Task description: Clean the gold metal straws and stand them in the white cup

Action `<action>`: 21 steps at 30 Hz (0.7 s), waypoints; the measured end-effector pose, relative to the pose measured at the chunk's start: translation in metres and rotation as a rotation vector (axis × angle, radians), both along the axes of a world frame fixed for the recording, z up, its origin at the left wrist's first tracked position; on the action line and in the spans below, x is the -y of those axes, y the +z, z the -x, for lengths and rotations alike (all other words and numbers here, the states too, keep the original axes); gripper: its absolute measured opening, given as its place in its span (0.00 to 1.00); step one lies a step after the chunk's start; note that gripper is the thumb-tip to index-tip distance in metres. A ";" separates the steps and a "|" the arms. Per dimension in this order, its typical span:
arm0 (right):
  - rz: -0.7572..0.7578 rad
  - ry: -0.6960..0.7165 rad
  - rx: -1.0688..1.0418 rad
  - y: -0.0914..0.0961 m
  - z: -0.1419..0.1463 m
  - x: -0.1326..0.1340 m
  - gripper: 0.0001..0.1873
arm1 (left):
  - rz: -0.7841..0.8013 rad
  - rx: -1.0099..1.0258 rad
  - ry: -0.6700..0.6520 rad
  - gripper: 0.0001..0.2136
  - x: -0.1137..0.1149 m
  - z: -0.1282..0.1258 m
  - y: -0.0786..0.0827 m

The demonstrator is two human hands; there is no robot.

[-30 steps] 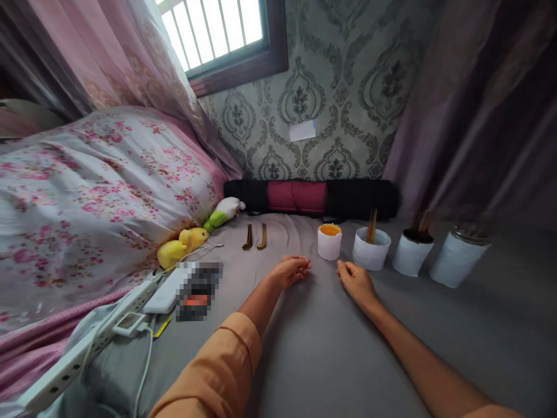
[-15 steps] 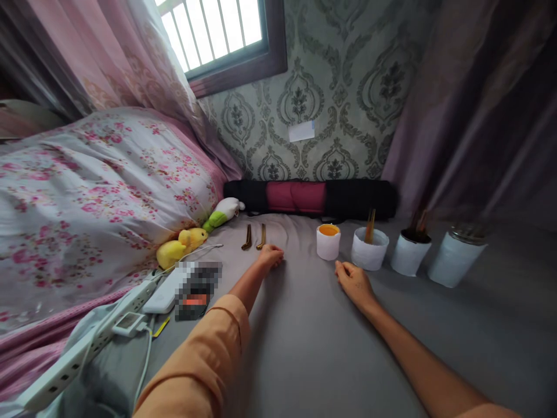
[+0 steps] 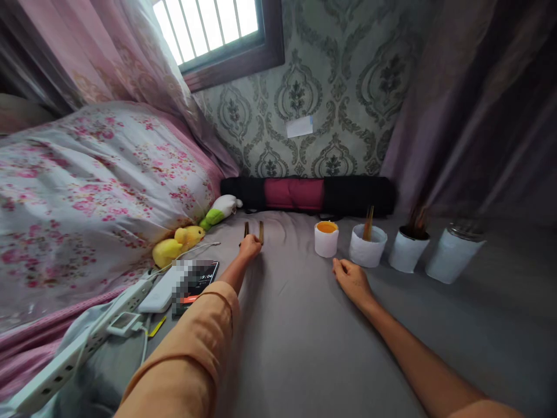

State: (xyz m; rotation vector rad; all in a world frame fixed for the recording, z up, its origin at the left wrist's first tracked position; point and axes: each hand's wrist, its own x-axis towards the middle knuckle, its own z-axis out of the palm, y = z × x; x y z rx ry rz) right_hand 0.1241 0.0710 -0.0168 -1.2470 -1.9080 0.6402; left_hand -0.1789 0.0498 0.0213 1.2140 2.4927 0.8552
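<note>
My left hand [image 3: 250,247] reaches over the near ends of two thin brownish-gold pieces, the left piece [image 3: 246,229] and the right piece [image 3: 261,231], which lie side by side on the grey sheet. Its fingers are closed and hide those near ends; whether they grip one I cannot make out. My right hand [image 3: 353,283] rests on the sheet, fingers curled, with nothing visible in it. Just beyond it stand a white-wrapped cup with an orange inside [image 3: 326,242] and a wider white cup [image 3: 366,248] holding thin yellowish sticks [image 3: 369,223].
Further right are a white cup with dark brown sticks [image 3: 409,253] and a taller white container [image 3: 452,258]. A black and maroon roll [image 3: 293,194] lies along the wall. To the left are plush toys [image 3: 169,251], a phone [image 3: 204,276], a white slab [image 3: 160,293] and a power strip [image 3: 65,371].
My left hand has moved left and away from me onto the near ends of the brownish-gold pieces. My right hand has stayed nearly in place; the view has shifted slightly.
</note>
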 end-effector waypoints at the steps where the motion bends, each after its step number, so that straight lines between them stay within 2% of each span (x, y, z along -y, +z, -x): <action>1: 0.000 0.000 0.001 0.000 0.000 0.000 0.23 | 0.014 -0.049 0.003 0.06 0.000 0.002 0.000; 7: -0.008 -0.005 0.006 -0.002 0.000 0.000 0.24 | 0.079 -0.224 -0.035 0.08 -0.001 0.004 0.000; 21: 0.002 -0.015 0.002 -0.001 0.002 0.001 0.22 | 0.175 -0.439 -0.098 0.11 -0.010 0.000 -0.004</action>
